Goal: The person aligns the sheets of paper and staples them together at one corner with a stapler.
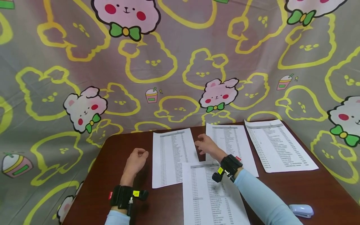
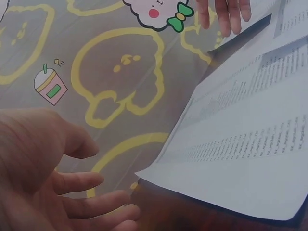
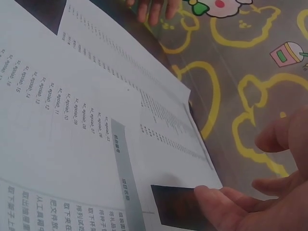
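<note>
Four printed sheets lie on a dark brown table, so I count several: a left sheet (image 1: pixel 170 157), a front sheet (image 1: pixel 208 200) overlapping its lower corner, a back sheet (image 1: pixel 229 139) and a far-right sheet (image 1: pixel 281 147). My left hand (image 1: pixel 136 162) hovers just left of the left sheet, fingers loosely bent and holding nothing. In the left wrist view, its thumb and fingers (image 2: pixel 91 204) stand apart beside the sheet's edge. My right hand (image 1: pixel 209 148) is over the gap between the left and back sheets, relaxed and with nothing between its fingers (image 3: pixel 216 204).
A pale lilac stapler (image 1: pixel 301 211) sits at the right front of the table (image 1: pixel 109 156), beside my right sleeve. Behind the table hangs a grey patterned curtain (image 1: pixel 174 93) with cartoon animals. Black camera straps are on both wrists.
</note>
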`<action>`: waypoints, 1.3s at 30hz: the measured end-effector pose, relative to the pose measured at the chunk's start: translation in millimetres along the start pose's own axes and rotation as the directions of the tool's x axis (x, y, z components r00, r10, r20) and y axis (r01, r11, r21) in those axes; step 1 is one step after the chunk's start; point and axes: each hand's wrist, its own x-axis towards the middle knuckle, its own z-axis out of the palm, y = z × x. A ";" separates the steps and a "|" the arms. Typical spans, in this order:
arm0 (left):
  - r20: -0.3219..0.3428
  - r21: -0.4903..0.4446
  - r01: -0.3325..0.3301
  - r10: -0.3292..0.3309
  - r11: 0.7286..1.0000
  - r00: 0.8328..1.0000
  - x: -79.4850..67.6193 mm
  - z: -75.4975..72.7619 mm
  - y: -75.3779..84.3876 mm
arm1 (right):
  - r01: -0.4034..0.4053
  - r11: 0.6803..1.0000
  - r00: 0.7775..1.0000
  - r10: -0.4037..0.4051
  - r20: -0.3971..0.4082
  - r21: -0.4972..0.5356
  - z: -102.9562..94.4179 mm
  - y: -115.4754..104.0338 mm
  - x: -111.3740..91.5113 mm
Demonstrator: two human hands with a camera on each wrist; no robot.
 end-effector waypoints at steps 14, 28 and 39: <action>0.041 -0.019 0.033 -0.033 0.999 0.999 2.5 9.9 -7.8 | -0.030 0.999 1.000 0.029 0.009 0.029 -0.1 5.7 -0.4; 0.057 -0.041 0.050 -0.048 0.998 0.997 9.1 12.2 -5.4 | -0.027 1.000 1.000 0.027 0.005 0.009 -3.9 3.7 9.9; 0.078 -0.036 0.076 -0.073 0.996 0.994 15.4 14.9 -9.2 | -0.046 0.999 0.998 0.047 0.044 -0.023 -5.0 8.8 19.5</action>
